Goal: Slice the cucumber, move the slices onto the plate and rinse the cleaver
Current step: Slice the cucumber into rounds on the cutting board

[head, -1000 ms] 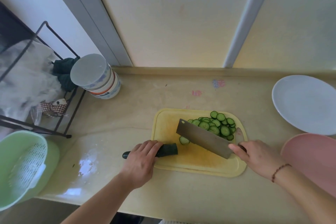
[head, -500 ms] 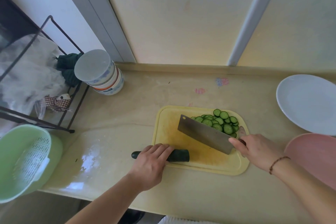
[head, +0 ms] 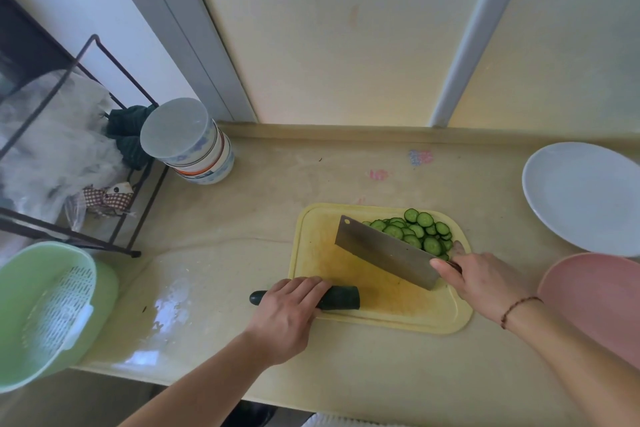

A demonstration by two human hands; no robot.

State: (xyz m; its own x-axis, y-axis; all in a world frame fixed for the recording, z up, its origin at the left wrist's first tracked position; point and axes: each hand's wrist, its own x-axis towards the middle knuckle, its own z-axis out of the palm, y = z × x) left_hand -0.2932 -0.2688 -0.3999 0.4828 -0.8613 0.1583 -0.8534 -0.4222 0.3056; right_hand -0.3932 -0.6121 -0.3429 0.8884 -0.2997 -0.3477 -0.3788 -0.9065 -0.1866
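Our left hand (head: pixel 289 314) is clamped down over the cucumber (head: pixel 341 297), fingers (head: pixel 304 288) curled across the top of it, palm on the near side. Cucumber runs under the fingers: dark rounded tip (head: pixel 255 298) sticks out left of the hand over the counter (head: pixel 242 218), cut end sticks out right, on the cutting board (head: pixel 318 253). Long axis roughly left-right, parallel to the board's near edge; cut face points right, toward the blade.

Our right hand (head: pixel 485 282) is wrapped tight around the cleaver (head: pixel 386 251) handle, thumb (head: pixel 441 267) pressed on the blade flat near the heel. Handle mostly hidden in the grip. Blade's long axis runs diagonally, from the hand up-left to the far corner with the hole. Blade face tilted toward us. It sits well apart from the cucumber's cut end, bare board between them. We can't tell whether the edge touches the board.

Slices (head: pixel 419 230) piled on the board's far right corner, just behind the blade, touching or just beside it; some hidden by the steel.

Outward: white plate (head: pixel 585 198) to the right on the counter, apart from the board. Pink bowl (head: pixel 595 305) nearer us, its rim under the plate's edge. Stack of bowls (head: pixel 194 146) far left against the wall, wire rack (head: pixel 86 149) beside it, green colander (head: pixel 45 312) at the near left edge.
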